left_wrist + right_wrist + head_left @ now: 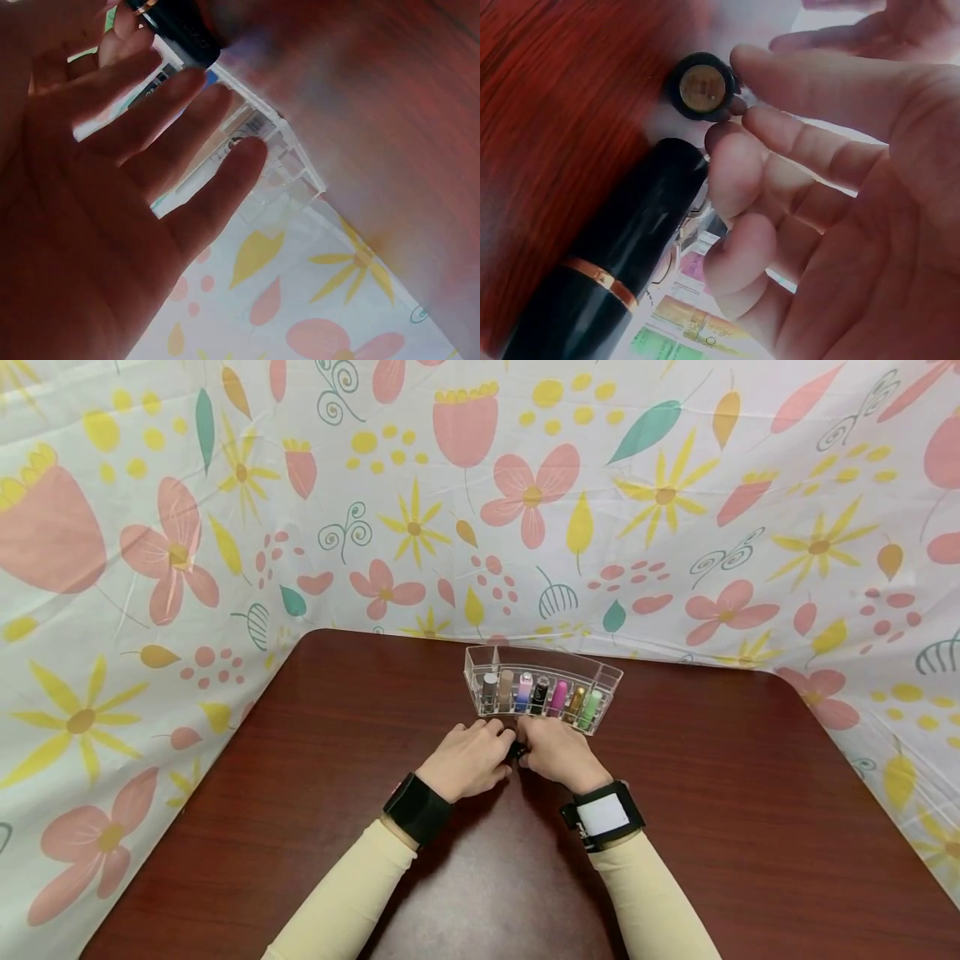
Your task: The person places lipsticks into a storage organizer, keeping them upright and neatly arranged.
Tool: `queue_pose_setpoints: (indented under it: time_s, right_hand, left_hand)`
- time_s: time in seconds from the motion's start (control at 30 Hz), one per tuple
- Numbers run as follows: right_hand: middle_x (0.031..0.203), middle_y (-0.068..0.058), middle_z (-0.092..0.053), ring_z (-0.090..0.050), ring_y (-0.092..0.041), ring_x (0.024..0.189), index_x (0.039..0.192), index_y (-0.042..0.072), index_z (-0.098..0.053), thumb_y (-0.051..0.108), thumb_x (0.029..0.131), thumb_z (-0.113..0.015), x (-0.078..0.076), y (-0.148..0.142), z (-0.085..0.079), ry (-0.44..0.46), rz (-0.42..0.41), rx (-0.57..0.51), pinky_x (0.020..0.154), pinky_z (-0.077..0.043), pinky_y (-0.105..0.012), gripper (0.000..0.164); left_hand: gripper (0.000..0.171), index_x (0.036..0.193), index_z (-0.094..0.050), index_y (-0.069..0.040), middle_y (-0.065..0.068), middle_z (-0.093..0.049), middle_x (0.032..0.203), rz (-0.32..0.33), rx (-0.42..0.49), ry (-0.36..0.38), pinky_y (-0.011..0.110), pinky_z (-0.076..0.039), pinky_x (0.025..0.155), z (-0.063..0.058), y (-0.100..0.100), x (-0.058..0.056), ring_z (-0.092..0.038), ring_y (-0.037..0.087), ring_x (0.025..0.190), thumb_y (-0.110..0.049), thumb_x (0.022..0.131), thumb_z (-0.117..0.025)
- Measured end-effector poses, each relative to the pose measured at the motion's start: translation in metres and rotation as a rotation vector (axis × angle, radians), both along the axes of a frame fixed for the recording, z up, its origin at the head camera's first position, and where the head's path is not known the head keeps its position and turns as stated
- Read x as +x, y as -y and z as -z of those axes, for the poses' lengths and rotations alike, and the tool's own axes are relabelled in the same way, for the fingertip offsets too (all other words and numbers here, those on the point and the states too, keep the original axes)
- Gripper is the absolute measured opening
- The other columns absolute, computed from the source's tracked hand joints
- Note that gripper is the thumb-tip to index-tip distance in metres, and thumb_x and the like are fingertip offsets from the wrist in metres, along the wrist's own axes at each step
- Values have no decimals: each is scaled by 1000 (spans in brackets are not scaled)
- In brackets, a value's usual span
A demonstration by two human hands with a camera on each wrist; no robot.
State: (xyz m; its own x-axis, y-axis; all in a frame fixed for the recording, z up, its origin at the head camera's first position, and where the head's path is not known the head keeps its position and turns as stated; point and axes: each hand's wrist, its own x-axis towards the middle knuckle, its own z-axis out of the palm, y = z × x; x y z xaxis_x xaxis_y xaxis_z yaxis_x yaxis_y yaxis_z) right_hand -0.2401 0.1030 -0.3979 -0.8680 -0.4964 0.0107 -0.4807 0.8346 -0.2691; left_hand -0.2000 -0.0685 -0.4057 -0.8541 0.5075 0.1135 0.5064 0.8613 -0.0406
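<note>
Both hands meet just in front of a clear fan-shaped lipstick organizer [543,660], with a small black object [517,749] between them in the head view. My right hand [840,195] pinches a black lipstick between thumb and forefinger; its round gold-disc end [702,88] faces the right wrist camera. Close to that hand's curled fingers is a black tube with a gold band [600,274]; what supports it is hidden. In the left wrist view, the fingers of my left hand [97,172] reach beside a black gold-banded tube [180,30]; whether they grip it is unclear, as the thumb is hidden.
Several lipsticks stand in the organizer's front row, among them a pink one [558,695] and a green one [591,705]. The organizer is near the back edge of a dark reddish-brown table [337,693]. A flower-printed cloth [420,485] hangs behind and along the sides.
</note>
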Motion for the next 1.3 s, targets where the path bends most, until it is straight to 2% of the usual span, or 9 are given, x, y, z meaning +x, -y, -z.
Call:
queue_pose_setpoints:
  time_s: [0.1, 0.23, 0.57, 0.8, 0.9, 1.0, 1.07, 1.17, 1.3]
  right_hand:
    - [82, -2, -66, -61, -18, 74, 89, 11, -66, -1, 78, -72, 0, 0, 1, -5, -13, -3, 56, -46, -34, 17]
    - [83, -1, -66, -60, -17, 75, 86, 13, -66, -5, 78, -66, 0, 0, 2, -3, -34, -9, 56, -46, -32, 20]
    - [86, -1, -70, -61, -16, 77, 83, 17, -69, -2, 74, -73, -1, 1, 2, 10, -47, 17, 57, -46, -34, 20]
    - [83, 0, -68, -57, -15, 75, 80, 18, -70, -1, 72, -72, -1, 1, 4, 16, -66, 17, 56, -45, -34, 20]
    - [84, 0, -69, -58, -15, 76, 81, 18, -70, 0, 72, -75, 1, 0, 4, 13, -76, 20, 57, -45, -34, 20]
    - [83, 1, -69, -60, -14, 77, 85, 18, -71, 3, 76, -77, 3, -1, -3, 13, -100, 5, 59, -47, -34, 18]
    - [84, 3, -70, -62, -14, 80, 91, 18, -73, 7, 80, -77, 7, -3, -12, 6, -113, -34, 64, -50, -34, 16]
    - [90, 0, -73, -67, -15, 83, 100, 15, -74, 9, 86, -75, 13, -6, -35, -27, -135, -140, 71, -54, -36, 15]
    - [99, -5, -75, -71, -18, 85, 109, 10, -74, 7, 90, -73, 26, -11, -65, -67, -156, -312, 75, -57, -38, 18]
  left_hand:
    - [32, 116, -65, -16, 2, -65, 114, -6, 6, -47, 39, -55, 76, 2, 0, -1, -64, 23, 102, -39, 94, -71]
    - [29, 114, -66, -16, 2, -66, 111, 0, 2, -47, 38, -54, 74, 4, 1, -2, -65, 23, 101, -35, 93, -73]
    - [16, 104, -67, -12, 6, -65, 100, 33, 55, -75, 36, -59, 66, 9, 4, -2, -69, 21, 87, -20, 92, -73]
    - [16, 104, -66, -10, 5, -67, 100, 41, 63, -46, 34, -60, 67, 12, 2, -4, -70, 20, 88, -16, 92, -73]
    - [16, 106, -66, -11, 5, -67, 101, 42, 44, -21, 35, -60, 66, 9, 3, -5, -70, 20, 88, -16, 93, -72]
    - [15, 107, -66, -12, 5, -66, 101, 49, 53, -23, 36, -59, 64, 0, 9, -5, -69, 20, 86, -16, 94, -71]
    - [13, 108, -67, -13, 4, -65, 101, 62, 96, -64, 35, -59, 64, -10, 14, -4, -68, 19, 85, -15, 95, -68]
    - [14, 110, -68, -12, 3, -63, 102, 98, 225, -151, 29, -58, 68, -32, 24, -2, -66, 15, 86, -11, 97, -65]
    - [19, 117, -67, -12, 1, -61, 110, 168, 426, -247, 23, -55, 81, -63, 34, 8, -61, 10, 95, -10, 98, -65]
